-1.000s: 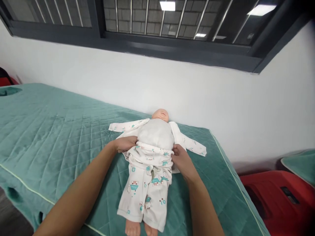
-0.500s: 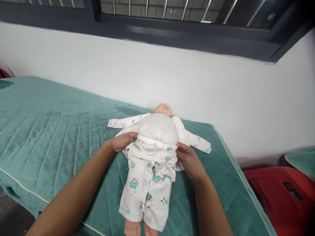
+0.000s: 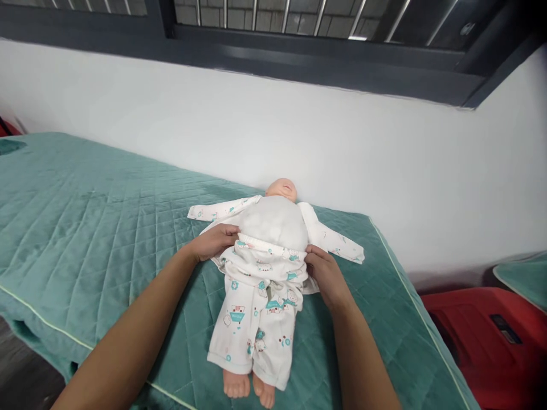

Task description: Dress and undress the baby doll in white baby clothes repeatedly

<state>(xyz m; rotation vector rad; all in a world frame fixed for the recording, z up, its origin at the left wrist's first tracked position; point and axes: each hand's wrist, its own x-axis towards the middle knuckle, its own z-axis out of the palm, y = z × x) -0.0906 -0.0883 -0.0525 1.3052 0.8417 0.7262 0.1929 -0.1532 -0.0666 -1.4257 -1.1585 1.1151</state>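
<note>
A baby doll [image 3: 273,219] lies on its back, its head toward the wall and its feet toward me. White printed pants [image 3: 256,307] cover its legs, with the waistband around its belly. The open printed shirt [image 3: 337,242] spreads out beneath the doll, sleeves out to both sides. My left hand [image 3: 217,240] pinches the waistband at the doll's left-hand side in view. On the opposite side, my right hand [image 3: 325,272] grips the waistband too. Both hands have their fingers closed on the cloth, and the fingertips are partly hidden.
The doll rests on a green quilted bed cover [image 3: 106,245] with pale piping. Behind it rises a white wall [image 3: 213,125] below a dark window frame [image 3: 299,54] with bars. A red plastic item [image 3: 482,341] stands beyond the bed's right edge.
The waistband has moved slightly up the belly, with both hands still on it. The doll's feet now show more fully below the pant cuffs.
</note>
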